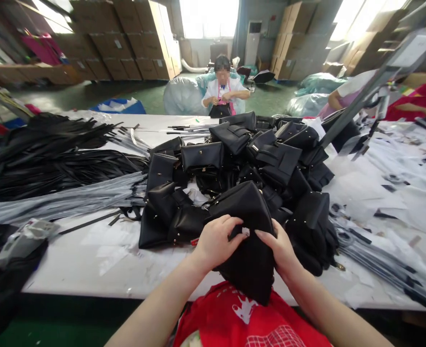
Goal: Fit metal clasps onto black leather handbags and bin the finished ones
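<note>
A black leather bag (247, 231) rests on the table's near edge, hanging partly over my red shirt. My left hand (216, 241) grips its upper left side, fingers curled onto the bag, one fingertip wrapped in white tape. My right hand (280, 246) presses against its right side, fingers bent onto the leather. Just behind it lies a heap of several more black bags (256, 154).
The white table (86, 260) carries bundles of black straps (54, 154) and grey wrapped strips (64, 200) at left, with white paper and plastic sleeves (386, 193) at right. A person in white (224, 94) sits across the table; another person's arm (339, 96) shows at right. Cardboard boxes (126, 43) are stacked behind.
</note>
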`<action>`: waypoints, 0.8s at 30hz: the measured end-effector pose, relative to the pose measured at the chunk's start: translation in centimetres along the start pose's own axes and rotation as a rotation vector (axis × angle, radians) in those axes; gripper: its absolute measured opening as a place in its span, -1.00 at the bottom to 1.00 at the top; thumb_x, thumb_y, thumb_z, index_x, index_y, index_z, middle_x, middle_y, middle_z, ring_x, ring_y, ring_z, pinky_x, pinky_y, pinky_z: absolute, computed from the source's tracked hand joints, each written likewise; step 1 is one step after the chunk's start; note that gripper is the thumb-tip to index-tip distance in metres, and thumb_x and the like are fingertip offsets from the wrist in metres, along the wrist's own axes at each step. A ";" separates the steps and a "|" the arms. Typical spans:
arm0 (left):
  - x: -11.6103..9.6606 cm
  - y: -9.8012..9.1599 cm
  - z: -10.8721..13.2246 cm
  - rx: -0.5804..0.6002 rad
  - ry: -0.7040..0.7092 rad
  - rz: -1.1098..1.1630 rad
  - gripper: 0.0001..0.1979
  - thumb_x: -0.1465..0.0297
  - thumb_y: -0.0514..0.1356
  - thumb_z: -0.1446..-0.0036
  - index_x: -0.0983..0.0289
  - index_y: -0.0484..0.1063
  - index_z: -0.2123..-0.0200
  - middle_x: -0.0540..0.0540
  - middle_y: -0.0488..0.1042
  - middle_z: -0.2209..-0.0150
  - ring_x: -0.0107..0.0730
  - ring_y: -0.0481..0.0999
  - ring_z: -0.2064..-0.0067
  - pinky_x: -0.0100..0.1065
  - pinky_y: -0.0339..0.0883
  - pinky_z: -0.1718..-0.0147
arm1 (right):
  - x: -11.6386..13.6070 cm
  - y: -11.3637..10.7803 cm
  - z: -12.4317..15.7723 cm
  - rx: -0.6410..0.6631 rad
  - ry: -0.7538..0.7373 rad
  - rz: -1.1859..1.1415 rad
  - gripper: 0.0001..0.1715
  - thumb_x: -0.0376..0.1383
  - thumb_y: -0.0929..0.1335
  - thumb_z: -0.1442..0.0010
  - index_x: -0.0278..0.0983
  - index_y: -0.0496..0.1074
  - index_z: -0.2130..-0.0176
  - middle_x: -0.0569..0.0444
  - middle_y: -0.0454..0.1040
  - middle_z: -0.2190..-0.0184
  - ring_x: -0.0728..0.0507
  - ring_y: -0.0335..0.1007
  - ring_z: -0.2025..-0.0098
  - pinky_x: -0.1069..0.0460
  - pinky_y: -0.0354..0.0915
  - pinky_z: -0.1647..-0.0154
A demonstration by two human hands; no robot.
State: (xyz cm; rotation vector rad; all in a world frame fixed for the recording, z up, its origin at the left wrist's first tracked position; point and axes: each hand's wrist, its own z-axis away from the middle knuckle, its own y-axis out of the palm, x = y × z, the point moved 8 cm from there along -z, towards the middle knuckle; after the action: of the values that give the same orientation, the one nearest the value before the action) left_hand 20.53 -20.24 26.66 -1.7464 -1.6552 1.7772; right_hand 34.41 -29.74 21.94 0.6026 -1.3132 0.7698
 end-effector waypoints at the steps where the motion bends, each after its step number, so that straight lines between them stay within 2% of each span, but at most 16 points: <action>1: -0.7 0.4 -0.1 0.020 0.021 -0.029 -0.77 0.27 0.19 -0.16 0.22 0.45 0.13 0.04 0.46 0.33 -0.36 0.47 0.29 -0.36 0.34 0.27 | 0.5 -0.4 0.2 0.034 -0.034 0.062 -0.49 -0.13 0.46 0.07 -0.28 0.38 0.14 0.03 0.51 0.26 -0.20 0.41 0.23 -0.02 0.33 0.22; 6: -3.4 1.4 -0.1 0.142 0.103 -0.151 -0.84 0.34 0.13 -0.20 0.21 0.44 0.18 0.07 0.49 0.29 -0.32 0.49 0.25 -0.34 0.33 0.28 | 2.7 -1.3 0.7 0.112 -0.209 0.322 -0.52 -0.13 0.42 0.06 -0.28 0.35 0.14 0.02 0.48 0.23 -0.21 0.38 0.19 -0.04 0.29 0.15; 12: -5.6 2.6 0.2 0.207 0.198 -0.304 -0.89 0.47 0.07 -0.21 0.25 0.41 0.30 0.06 0.45 0.37 -0.33 0.46 0.31 -0.34 0.31 0.34 | 3.7 -0.8 0.9 0.164 -0.234 0.380 -0.55 -0.19 0.39 0.09 -0.27 0.34 0.16 0.04 0.46 0.25 -0.20 0.36 0.19 -0.05 0.28 0.15; 15: -6.1 2.5 0.2 0.213 0.181 -0.305 -0.86 0.49 0.04 -0.22 0.28 0.38 0.35 0.08 0.44 0.37 -0.31 0.43 0.32 -0.31 0.31 0.33 | 3.7 -0.7 0.7 0.173 -0.245 0.374 -0.56 -0.19 0.38 0.09 -0.27 0.35 0.17 0.04 0.46 0.26 -0.20 0.36 0.19 -0.05 0.28 0.16; 18: -4.8 0.7 0.2 0.179 0.067 -0.087 -0.91 0.48 0.10 -0.19 0.28 0.37 0.37 0.07 0.42 0.37 -0.33 0.40 0.30 -0.32 0.29 0.30 | 3.2 -1.1 0.3 0.169 -0.248 0.376 -0.54 -0.14 0.39 0.06 -0.29 0.35 0.16 0.02 0.47 0.25 -0.21 0.36 0.19 -0.06 0.28 0.16; 22: 0.6 -2.5 1.5 0.072 -0.287 0.591 -0.84 0.34 0.17 -0.16 0.28 0.29 0.42 -0.04 0.29 0.50 -0.53 0.25 0.51 -0.46 0.15 0.52 | 3.3 -2.0 0.2 0.132 -0.301 0.384 -0.53 -0.16 0.37 0.01 -0.28 0.33 0.10 0.00 0.46 0.19 -0.22 0.36 0.16 -0.06 0.28 0.14; 24: 2.9 -3.8 2.1 -0.026 -0.393 0.875 -0.78 0.30 0.18 -0.16 0.29 0.26 0.43 -0.02 0.30 0.46 -0.60 0.19 0.54 -0.49 0.11 0.56 | 4.1 -2.0 0.4 0.127 -0.350 0.417 -0.61 -0.23 0.34 -0.01 -0.27 0.32 0.12 0.01 0.45 0.20 -0.21 0.36 0.17 -0.05 0.28 0.15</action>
State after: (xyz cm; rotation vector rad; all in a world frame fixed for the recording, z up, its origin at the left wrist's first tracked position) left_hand 15.87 -17.91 27.15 -2.4952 -1.0395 2.5831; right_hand 36.03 -30.60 26.16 0.5884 -1.7529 1.1303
